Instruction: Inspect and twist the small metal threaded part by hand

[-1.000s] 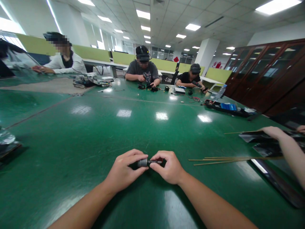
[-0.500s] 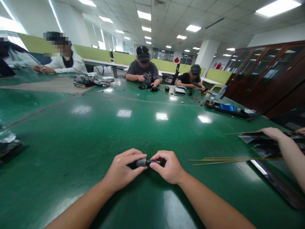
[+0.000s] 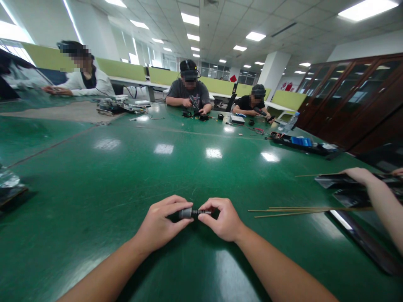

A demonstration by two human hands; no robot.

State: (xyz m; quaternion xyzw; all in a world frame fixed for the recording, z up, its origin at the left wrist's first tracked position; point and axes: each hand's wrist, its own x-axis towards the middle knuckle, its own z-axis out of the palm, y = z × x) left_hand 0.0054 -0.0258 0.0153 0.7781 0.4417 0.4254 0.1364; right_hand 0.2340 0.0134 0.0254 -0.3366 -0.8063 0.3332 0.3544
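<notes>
Low in the middle of the head view, my left hand (image 3: 162, 222) is closed around a short grey cylinder (image 3: 185, 213), thumb below and fingers above. A thin dark shaft (image 3: 195, 212) extends to the right from the cylinder. The thumb and index finger of my right hand (image 3: 225, 220) pinch the far end of that shaft. The two hands face each other with a small gap between them, just over the green table (image 3: 126, 184). The palm side of each hand is hidden.
Thin brass-coloured rods (image 3: 289, 208) lie to the right, beside a long dark case (image 3: 362, 239) and another person's arm (image 3: 382, 201). A wrapped item (image 3: 11, 184) is at the left edge. Across the table, people sit near tools, a black tray (image 3: 292, 144) and a bottle (image 3: 292, 121).
</notes>
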